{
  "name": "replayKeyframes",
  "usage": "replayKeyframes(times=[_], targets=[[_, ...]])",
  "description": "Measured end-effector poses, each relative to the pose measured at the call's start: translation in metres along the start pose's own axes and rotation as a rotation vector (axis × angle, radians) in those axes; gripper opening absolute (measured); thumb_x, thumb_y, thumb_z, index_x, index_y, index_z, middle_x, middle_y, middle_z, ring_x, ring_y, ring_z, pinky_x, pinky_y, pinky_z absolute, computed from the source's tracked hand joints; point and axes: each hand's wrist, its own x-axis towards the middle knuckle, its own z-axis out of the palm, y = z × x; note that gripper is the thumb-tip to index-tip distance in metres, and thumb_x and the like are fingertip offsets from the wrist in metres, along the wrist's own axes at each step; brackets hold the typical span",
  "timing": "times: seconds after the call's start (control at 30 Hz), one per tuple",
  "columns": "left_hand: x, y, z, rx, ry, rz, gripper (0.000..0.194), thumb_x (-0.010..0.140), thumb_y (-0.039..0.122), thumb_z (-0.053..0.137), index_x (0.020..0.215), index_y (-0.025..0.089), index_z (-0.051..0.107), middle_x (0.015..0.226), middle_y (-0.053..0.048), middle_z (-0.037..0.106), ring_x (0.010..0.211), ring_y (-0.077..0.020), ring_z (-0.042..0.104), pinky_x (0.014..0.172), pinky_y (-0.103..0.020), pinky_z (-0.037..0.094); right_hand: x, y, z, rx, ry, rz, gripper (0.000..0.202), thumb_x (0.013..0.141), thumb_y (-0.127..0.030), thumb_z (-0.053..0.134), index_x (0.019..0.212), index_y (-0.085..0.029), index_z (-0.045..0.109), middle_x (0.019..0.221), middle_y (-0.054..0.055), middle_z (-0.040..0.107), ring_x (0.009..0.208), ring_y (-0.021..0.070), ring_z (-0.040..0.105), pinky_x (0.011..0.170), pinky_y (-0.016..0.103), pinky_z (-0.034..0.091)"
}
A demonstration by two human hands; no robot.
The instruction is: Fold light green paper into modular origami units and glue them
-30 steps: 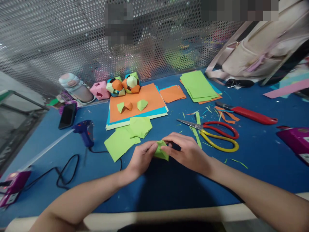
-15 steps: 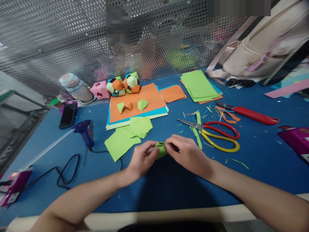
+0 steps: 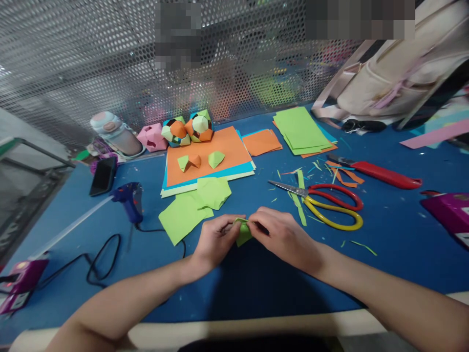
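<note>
Between my two hands is a small folded piece of green paper (image 3: 243,236), partly covered by the fingers. My left hand (image 3: 216,242) pinches its left side between thumb and fingers. My right hand (image 3: 280,234) grips the upper right edge, also in a pinch. Just beyond my left hand lie green paper squares (image 3: 185,215), some creased. Folded green and orange paper pieces (image 3: 216,159) sit on a stack of coloured sheets (image 3: 227,144). Scissors (image 3: 318,200) with one red and one yellow handle rest beyond my right hand.
At left are a blue glue gun (image 3: 128,200) with a black cord, a phone (image 3: 103,176) and a bottle (image 3: 117,132). Paper balls (image 3: 178,131) stand by the perforated metal screen (image 3: 234,58). Right of them are green sheets (image 3: 302,129), a red-handled cutter (image 3: 388,175) and paper scraps (image 3: 300,210).
The folded green paper has tipped slightly, its top edge now flatter and lower between my fingers. My right hand has shifted a little down and toward the left. Everything else stays in place.
</note>
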Motion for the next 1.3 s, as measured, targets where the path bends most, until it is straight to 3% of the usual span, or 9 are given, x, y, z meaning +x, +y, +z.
replayKeyframes(times=[0.23,0.37,0.43,0.5,0.67,0.83,0.97,1.3], targets=[[0.0,-0.006,0.001,-0.027,0.024,-0.048,0.017,0.079,0.024,0.057,0.083,0.015,0.07,0.079,-0.005,0.073,0.069,-0.0136,0.065,0.062,-0.021,0.051,0.0,-0.001,0.001,-0.046,0.023,-0.071,0.021,0.088,-0.014,0.043,0.07,-0.018,0.053,0.062,0.002,0.053,0.06,0.0142,0.051,0.06,0.026,0.039],[0.002,-0.003,0.002,-0.121,0.063,-0.121,0.016,0.077,0.026,0.058,0.079,0.015,0.069,0.074,-0.003,0.073,0.062,-0.0124,0.064,0.056,-0.02,0.051,0.001,-0.003,-0.002,0.058,0.017,0.014,0.005,0.084,-0.019,0.05,0.084,-0.017,0.055,0.072,0.004,0.058,0.068,0.0158,0.055,0.063,0.027,0.043],[0.002,-0.002,0.002,-0.145,0.08,-0.132,0.015,0.077,0.026,0.058,0.078,0.015,0.069,0.074,-0.004,0.073,0.063,-0.0125,0.065,0.056,-0.02,0.051,0.002,-0.003,-0.002,0.118,0.045,0.075,0.009,0.081,-0.018,0.053,0.09,-0.016,0.054,0.073,0.003,0.057,0.065,0.0145,0.054,0.062,0.025,0.043],[0.002,-0.001,0.002,-0.142,0.081,-0.098,0.014,0.076,0.024,0.058,0.078,0.015,0.069,0.076,-0.004,0.073,0.066,-0.0132,0.066,0.059,-0.021,0.052,0.002,-0.002,-0.001,0.148,0.055,0.098,0.003,0.081,-0.016,0.052,0.084,-0.017,0.053,0.067,0.001,0.054,0.059,0.0125,0.051,0.058,0.024,0.041],[0.001,-0.003,0.003,-0.154,0.056,-0.041,0.012,0.076,0.022,0.059,0.079,0.015,0.068,0.081,-0.005,0.073,0.072,-0.0146,0.067,0.065,-0.023,0.053,0.002,0.002,0.005,0.141,0.042,0.069,0.019,0.082,-0.013,0.049,0.065,-0.019,0.046,0.059,-0.003,0.048,0.054,0.0103,0.045,0.053,0.023,0.034],[0.002,-0.006,0.003,-0.173,-0.005,-0.055,0.009,0.076,0.021,0.06,0.078,0.015,0.066,0.083,-0.007,0.071,0.075,-0.0147,0.065,0.067,-0.023,0.051,0.0,0.004,0.012,0.071,0.053,0.053,0.02,0.08,-0.011,0.049,0.063,-0.02,0.044,0.058,-0.003,0.048,0.053,0.0105,0.045,0.053,0.024,0.032],[0.001,-0.006,0.001,-0.082,-0.021,-0.032,0.009,0.077,0.02,0.058,0.072,0.015,0.063,0.074,-0.004,0.068,0.065,-0.0118,0.06,0.06,-0.021,0.047,-0.001,0.003,0.016,0.015,0.025,0.028,0.018,0.079,-0.011,0.048,0.063,-0.02,0.045,0.059,-0.002,0.049,0.054,0.0113,0.046,0.054,0.024,0.032],[-0.004,-0.002,-0.002,0.112,-0.019,0.092,0.007,0.072,0.01,0.057,0.073,0.015,0.062,0.07,-0.003,0.065,0.063,-0.0123,0.06,0.058,-0.021,0.046,-0.005,0.0,0.018,0.165,0.08,0.054,0.012,0.079,-0.013,0.049,0.07,-0.02,0.051,0.059,-0.002,0.055,0.052,0.0106,0.05,0.051,0.021,0.037]])
